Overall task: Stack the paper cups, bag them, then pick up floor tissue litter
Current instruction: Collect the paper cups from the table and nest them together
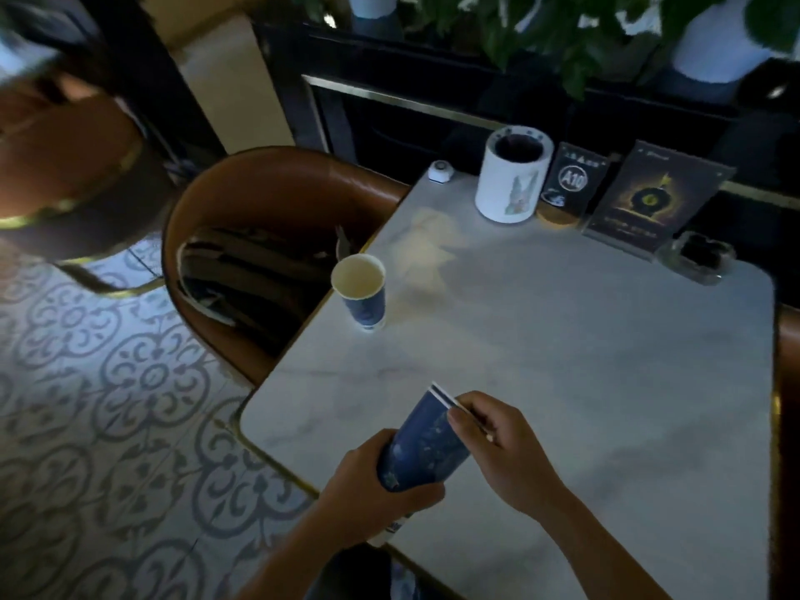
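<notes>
- Both hands hold a tilted stack of blue paper cups (426, 443) over the near edge of a pale marble table (584, 361), at about 6 o'clock.
- The left hand (368, 482) wraps closed around the stack's base.
- The right hand (502, 443) pinches its rims, apparently two, though blurred.
- A single upright cup (361, 292) stands at 10 o'clock near the table's left edge.
- A white cylindrical holder (511, 175) sits at 12 o'clock.

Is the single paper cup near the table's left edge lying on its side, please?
No, the single paper cup stands upright on the table, its open mouth facing up.
</notes>
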Tool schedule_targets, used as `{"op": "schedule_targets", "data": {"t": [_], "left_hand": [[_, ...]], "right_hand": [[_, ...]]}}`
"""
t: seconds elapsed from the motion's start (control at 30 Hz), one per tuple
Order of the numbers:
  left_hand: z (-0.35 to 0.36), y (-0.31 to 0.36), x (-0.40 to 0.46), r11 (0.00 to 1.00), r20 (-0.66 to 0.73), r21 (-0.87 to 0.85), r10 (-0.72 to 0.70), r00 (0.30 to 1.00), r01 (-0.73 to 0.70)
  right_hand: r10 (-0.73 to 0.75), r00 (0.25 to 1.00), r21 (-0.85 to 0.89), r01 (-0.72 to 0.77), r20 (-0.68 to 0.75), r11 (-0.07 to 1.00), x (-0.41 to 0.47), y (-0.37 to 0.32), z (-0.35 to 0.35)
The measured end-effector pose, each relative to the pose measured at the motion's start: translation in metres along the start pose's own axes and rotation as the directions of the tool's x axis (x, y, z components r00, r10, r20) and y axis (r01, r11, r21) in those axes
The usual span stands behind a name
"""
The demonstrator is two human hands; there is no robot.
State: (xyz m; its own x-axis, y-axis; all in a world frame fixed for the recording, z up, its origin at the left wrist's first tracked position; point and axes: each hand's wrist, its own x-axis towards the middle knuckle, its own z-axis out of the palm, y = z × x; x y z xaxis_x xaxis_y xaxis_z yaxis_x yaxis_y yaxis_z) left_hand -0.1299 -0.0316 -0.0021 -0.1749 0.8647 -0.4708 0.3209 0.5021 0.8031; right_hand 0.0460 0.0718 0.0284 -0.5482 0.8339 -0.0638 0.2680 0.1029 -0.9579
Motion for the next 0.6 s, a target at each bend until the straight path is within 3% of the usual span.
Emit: {"op": "schedule_targets", "data": {"t": [0.3, 0.47, 0.6], "left_hand": [[-0.070, -0.047, 0.001, 0.981, -0.125, -0.185, -0.078, 0.989, 0.054], [-0.105, -0.072, 0.005, 0.970, -0.117, -0.237, -0.083, 0.990, 0.054], [-0.126, -0.090, 0.010, 0.963, -0.091, -0.263, -0.086, 0.992, 0.059]], "right_hand": [[-0.015, 0.994, -0.086, 0.024, 0.106, 0.996, 0.064, -0.035, 0.052], [-0.046, 0.998, -0.188, 0.053, 0.043, 0.981, 0.114, -0.047, 0.075], [-0.123, 0.991, -0.367, 0.095, -0.055, 0.925, 0.152, -0.048, 0.095]]}}
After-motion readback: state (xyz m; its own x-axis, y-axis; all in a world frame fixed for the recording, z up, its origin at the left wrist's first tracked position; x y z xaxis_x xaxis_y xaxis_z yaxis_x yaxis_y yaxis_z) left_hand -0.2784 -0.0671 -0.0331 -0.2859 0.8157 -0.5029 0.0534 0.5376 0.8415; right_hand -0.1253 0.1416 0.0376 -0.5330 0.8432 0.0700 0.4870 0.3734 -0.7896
